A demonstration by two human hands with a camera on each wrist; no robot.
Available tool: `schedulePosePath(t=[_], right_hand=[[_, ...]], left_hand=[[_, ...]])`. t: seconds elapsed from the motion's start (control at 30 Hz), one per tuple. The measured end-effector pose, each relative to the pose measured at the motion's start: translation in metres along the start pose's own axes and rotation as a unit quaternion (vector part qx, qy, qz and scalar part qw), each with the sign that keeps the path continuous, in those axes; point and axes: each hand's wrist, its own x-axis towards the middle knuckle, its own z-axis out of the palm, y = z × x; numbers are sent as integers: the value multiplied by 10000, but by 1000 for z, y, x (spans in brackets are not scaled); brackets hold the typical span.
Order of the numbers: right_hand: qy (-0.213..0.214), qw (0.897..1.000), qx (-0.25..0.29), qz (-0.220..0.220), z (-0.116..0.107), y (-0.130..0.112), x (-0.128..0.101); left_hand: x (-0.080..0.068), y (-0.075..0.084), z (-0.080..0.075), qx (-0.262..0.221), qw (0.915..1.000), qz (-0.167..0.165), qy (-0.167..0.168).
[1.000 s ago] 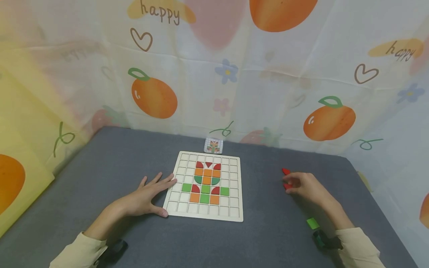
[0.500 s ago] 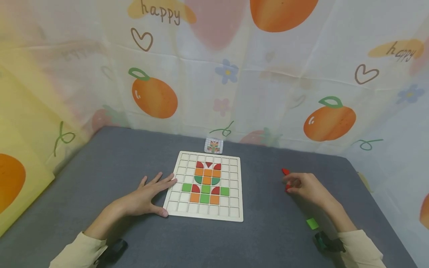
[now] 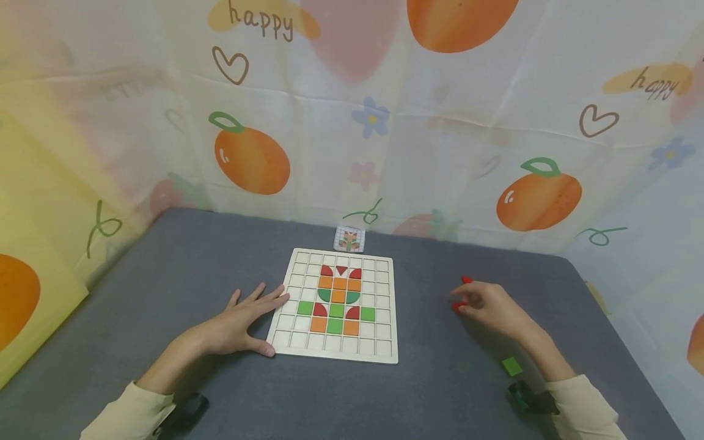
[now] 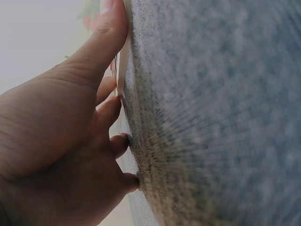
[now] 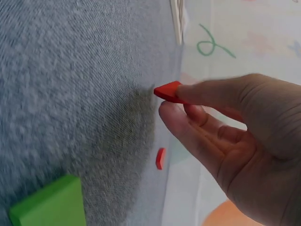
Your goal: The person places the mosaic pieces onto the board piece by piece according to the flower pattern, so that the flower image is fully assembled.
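Readable text: handwritten-style brown word "happy" on yellow blob, top left of fruit-print fabric backdrop (image 3: pixel 264 21). Same word "happy" on yellow blob at backdrop's right side. Small pattern card (image 3: pixel 350 239) behind wooden grid board: picture only, no legible text. Nothing else readable.

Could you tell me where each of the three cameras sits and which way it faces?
Head: worn on the head, looking forward and down at the puzzle board on the grey table; both forearms show.
Left wrist: beside the left hand, looking along the table at the board's edge.
Right wrist: beside the right hand, which pinches a red piece.
Shared: the head view also shows that red piece and the green tile.
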Motion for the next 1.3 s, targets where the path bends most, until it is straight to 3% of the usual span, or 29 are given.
schedulePosePath(t=[0.7,0.97,1.3], right_hand=[[573,9966,269,-529,29,-16,21],[566,9945,866,-130,34,-26,29],[157,9928,1189,40,45,-43,37]], left_hand=[[-1,0,0,24,10000,2,6],[-2,0,0,8,10000,-46,-7],[-1,1,-1,3,10000,-6,-32]])
